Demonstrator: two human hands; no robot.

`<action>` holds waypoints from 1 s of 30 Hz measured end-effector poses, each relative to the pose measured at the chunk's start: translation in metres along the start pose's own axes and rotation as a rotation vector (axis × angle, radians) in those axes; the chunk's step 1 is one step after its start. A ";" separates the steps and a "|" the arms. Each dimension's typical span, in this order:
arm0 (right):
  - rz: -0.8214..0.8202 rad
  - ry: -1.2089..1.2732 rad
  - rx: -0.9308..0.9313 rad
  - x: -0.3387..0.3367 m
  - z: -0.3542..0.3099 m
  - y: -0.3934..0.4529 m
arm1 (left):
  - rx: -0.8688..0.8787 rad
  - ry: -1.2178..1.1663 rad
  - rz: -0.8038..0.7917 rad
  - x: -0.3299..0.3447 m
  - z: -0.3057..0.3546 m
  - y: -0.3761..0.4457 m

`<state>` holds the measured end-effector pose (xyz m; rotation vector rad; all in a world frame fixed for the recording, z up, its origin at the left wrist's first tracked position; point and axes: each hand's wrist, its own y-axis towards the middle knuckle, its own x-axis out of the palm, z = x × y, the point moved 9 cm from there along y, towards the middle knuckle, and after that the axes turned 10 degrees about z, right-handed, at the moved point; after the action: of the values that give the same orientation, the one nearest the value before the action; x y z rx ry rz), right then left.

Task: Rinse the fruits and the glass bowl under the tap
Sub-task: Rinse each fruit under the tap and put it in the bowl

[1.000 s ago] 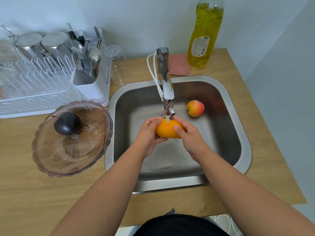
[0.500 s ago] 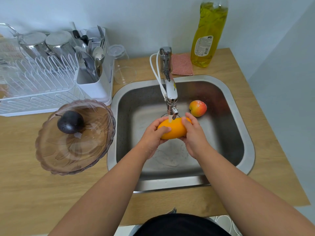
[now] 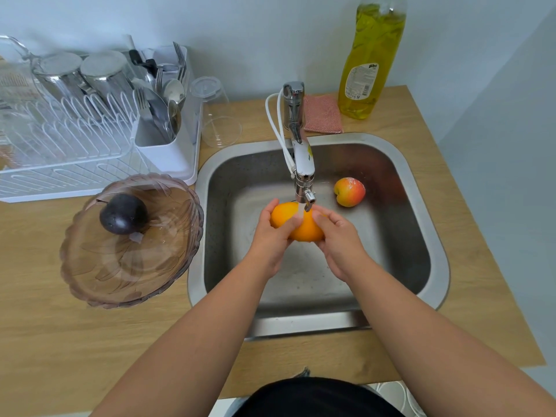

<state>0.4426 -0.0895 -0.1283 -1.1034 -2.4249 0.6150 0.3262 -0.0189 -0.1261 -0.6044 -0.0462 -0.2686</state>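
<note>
We see a light wooden bench (image 3: 469, 266) with a steel sink (image 3: 439, 266) set into it. Left of the sink a tinted glass bowl (image 3: 99, 275) stands on the wood, just in front of a white dish rack (image 3: 168, 164). Beside the rack sits an upturned clear cup (image 3: 215, 115). Behind the sink lie a pink cloth (image 3: 322, 114) and a tall yellow soap bottle (image 3: 370, 55).

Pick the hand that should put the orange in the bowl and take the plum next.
Left. The left hand is nearer the glass bowl holding the plum, left of the sink. The right hand would have to cross over; both hold the orange.
</note>
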 end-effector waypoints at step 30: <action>-0.180 -0.106 -0.019 0.027 0.001 -0.011 | 0.062 0.058 0.097 0.001 0.020 0.005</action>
<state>0.4191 -0.0749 -0.1186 -0.8662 -2.5892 0.6065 0.3289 -0.0036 -0.1122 -0.5350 0.0308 -0.1900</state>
